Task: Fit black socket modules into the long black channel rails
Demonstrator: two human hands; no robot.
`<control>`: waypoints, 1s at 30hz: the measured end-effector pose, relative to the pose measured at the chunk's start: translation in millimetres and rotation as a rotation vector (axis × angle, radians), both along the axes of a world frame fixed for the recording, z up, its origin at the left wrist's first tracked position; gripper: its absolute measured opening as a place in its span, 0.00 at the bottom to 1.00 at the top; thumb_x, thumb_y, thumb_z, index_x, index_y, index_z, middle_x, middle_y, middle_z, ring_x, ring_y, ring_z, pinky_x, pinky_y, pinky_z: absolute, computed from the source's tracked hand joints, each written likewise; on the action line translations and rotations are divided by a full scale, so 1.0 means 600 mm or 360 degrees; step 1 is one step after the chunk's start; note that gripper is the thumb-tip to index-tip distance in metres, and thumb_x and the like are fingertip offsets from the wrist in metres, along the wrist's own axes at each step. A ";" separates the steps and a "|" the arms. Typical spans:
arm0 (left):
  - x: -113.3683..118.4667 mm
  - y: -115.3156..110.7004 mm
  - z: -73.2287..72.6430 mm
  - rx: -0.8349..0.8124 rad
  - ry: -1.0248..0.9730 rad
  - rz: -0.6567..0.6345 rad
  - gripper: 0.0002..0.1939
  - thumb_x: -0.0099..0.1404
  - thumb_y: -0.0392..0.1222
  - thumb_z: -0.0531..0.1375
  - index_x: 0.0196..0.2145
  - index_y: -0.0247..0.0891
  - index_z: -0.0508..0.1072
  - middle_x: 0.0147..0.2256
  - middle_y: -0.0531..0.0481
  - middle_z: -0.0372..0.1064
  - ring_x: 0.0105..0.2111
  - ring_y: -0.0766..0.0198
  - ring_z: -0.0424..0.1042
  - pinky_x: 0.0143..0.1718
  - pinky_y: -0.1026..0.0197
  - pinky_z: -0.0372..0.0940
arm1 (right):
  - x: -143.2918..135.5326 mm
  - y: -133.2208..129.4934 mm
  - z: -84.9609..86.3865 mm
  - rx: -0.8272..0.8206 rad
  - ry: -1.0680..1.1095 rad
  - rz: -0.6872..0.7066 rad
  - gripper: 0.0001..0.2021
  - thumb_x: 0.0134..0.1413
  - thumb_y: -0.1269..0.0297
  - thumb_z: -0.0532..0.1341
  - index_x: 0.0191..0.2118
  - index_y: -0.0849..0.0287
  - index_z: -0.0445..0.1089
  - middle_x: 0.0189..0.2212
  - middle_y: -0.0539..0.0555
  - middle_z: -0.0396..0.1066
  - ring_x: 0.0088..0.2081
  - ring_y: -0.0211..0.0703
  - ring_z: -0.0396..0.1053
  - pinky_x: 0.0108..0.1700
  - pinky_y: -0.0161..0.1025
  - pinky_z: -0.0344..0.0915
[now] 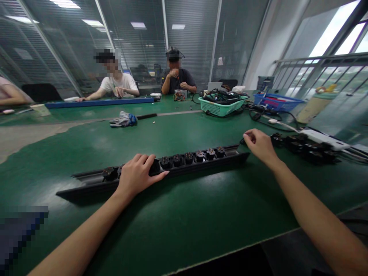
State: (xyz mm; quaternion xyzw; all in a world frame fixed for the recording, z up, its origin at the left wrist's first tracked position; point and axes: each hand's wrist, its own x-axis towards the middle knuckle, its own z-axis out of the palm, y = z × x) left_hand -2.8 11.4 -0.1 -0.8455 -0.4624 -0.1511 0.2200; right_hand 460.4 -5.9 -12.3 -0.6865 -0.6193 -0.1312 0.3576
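A long black channel (207,162) lies across the green table, with several round black socket modules (188,157) in a row inside it. My left hand (140,172) rests over its left-middle part, fingers across the far side and thumb along the near edge, gripping it. Beyond the channel's right end is my right hand (254,142), its fingers curled together around a small dark piece that I cannot make out. More black modules (310,147) lie in a cluster to the right of that hand.
A green basket (222,108) of cables and a blue basket (277,102) stand at the back right. Gloves (123,119) lie mid-table. A white power strip (326,139) is at the right. Two people sit across the table, one by a long blue bar (100,102).
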 end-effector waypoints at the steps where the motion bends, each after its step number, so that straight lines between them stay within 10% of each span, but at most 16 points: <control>1: 0.000 0.000 0.000 0.0006 0.0005 0.0002 0.35 0.64 0.72 0.50 0.47 0.37 0.72 0.40 0.41 0.73 0.41 0.52 0.69 0.35 0.57 0.60 | -0.030 -0.008 0.012 -0.0038 0.0015 0.0146 0.14 0.62 0.54 0.54 0.40 0.58 0.70 0.28 0.54 0.67 0.31 0.45 0.66 0.38 0.42 0.63; 8: 0.001 -0.003 0.003 0.0017 -0.0005 -0.0001 0.34 0.64 0.71 0.50 0.47 0.37 0.72 0.39 0.42 0.73 0.41 0.52 0.70 0.34 0.57 0.61 | -0.160 -0.031 0.018 -0.0292 -0.0198 0.0576 0.13 0.61 0.55 0.55 0.45 0.58 0.67 0.42 0.60 0.72 0.43 0.52 0.69 0.46 0.46 0.64; 30: 0.003 -0.003 0.005 -0.0013 0.0004 0.0013 0.34 0.64 0.71 0.51 0.47 0.38 0.72 0.40 0.41 0.73 0.42 0.52 0.69 0.35 0.56 0.61 | -0.157 -0.022 -0.002 -0.0273 0.0160 0.0571 0.10 0.58 0.57 0.58 0.42 0.57 0.67 0.37 0.56 0.71 0.38 0.46 0.68 0.39 0.41 0.60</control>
